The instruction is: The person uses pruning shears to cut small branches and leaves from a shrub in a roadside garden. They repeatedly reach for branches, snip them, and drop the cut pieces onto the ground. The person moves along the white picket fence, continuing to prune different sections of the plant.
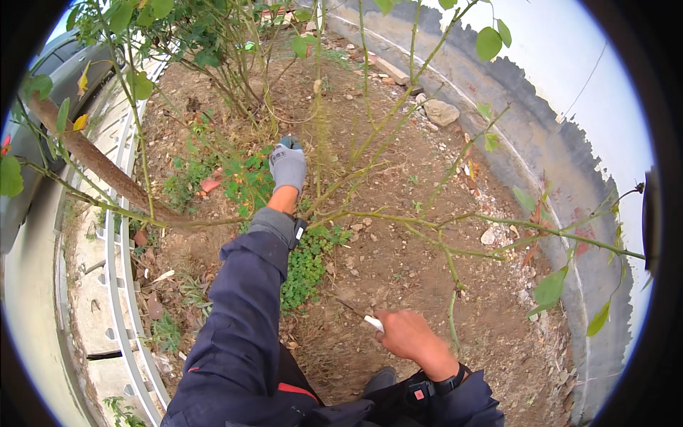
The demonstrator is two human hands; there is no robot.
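Observation:
My left hand [288, 163], in a grey work glove with a darker fingertip area, reaches among the green stems of a sparse shrub [341, 184]. Its fingers are curled and face away from me, so whatever may be between them is hidden. Thin stems rise just beyond it. Lower down, my bare right hand [408, 336] is closed around the white handle [374, 323] of a hand tool whose thin, brownish blade [349, 306] points up and left over the soil. The blade touches no branch that I can make out. Low clover-like plants [309, 267] grow under my left forearm.
Long bare branches [560, 233] spread right toward a grey and white wall [539, 155]. A thick brown trunk [106, 165] leans at left beside a low white fence [113, 256], with a car [32, 160] beyond. Rocks [441, 112] lie along the wall; bushier stems [235, 69] stand ahead.

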